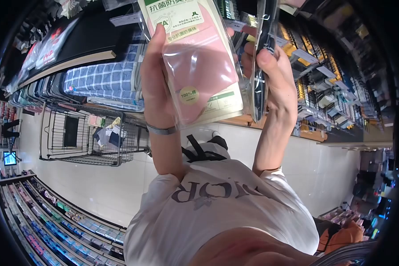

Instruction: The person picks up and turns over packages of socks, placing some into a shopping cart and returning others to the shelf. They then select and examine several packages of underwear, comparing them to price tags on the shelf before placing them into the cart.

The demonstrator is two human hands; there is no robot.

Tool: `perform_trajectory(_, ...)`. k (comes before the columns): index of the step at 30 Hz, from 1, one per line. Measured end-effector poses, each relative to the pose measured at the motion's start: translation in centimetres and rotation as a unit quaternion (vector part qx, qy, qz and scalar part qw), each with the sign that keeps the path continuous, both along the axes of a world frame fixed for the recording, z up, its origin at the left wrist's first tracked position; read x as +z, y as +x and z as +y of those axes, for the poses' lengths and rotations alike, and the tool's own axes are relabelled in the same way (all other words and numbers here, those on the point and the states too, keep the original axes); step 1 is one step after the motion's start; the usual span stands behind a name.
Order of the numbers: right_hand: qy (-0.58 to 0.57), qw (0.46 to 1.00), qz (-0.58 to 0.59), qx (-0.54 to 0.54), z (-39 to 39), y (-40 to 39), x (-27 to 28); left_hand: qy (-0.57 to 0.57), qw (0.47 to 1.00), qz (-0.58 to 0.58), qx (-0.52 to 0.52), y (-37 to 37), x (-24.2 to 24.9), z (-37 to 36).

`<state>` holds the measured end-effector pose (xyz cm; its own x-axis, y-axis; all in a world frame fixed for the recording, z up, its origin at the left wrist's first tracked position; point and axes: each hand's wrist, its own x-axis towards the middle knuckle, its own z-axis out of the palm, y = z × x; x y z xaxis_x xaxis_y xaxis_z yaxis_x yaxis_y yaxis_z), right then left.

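My left hand (156,82), with a grey band at the wrist, grips a clear-wrapped pack of pink socks (201,64). Its thumb lies over the printed green and cream card, and the pack's front faces me. A round "100%" sticker shows near the pack's lower end. To the right, my right hand (277,77) is closed around a dark pack (258,99) in glossy clear wrapping, turned edge-on so its front is hidden. Both packs are held up close together, in front of the shelves.
A wire shopping cart (66,153) stands on the left, several packs (108,135) inside. Behind my left hand, blue plaid cloth goods (104,84) fill a shelf. Racks of packaged goods (312,91) line the right. Another shelf unit (62,226) occupies the lower left, beside pale floor tiles (93,186).
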<state>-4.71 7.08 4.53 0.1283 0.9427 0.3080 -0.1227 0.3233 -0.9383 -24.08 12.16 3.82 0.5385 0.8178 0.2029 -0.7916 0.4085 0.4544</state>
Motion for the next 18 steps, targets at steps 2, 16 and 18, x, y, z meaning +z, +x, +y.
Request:
perform_trajectory(2, -0.010, 1.000, 0.020, 0.005, -0.5, 0.4, -0.4, 0.006, 1.000, -0.008, -0.017, -0.1, 0.1, 0.1)
perform_trajectory(16, -0.013, 0.992, -0.040, -0.121, -2.2, -1.5, -0.2, 0.041, 0.942, 0.146, 0.298, 2.9, -3.5, -0.3)
perform_trajectory(18, -0.011, 0.989, -0.014, -0.149, -2.5, -0.1, 0.3, 0.017, 0.930, 0.137, 0.340, 3.6, -3.8, 0.0)
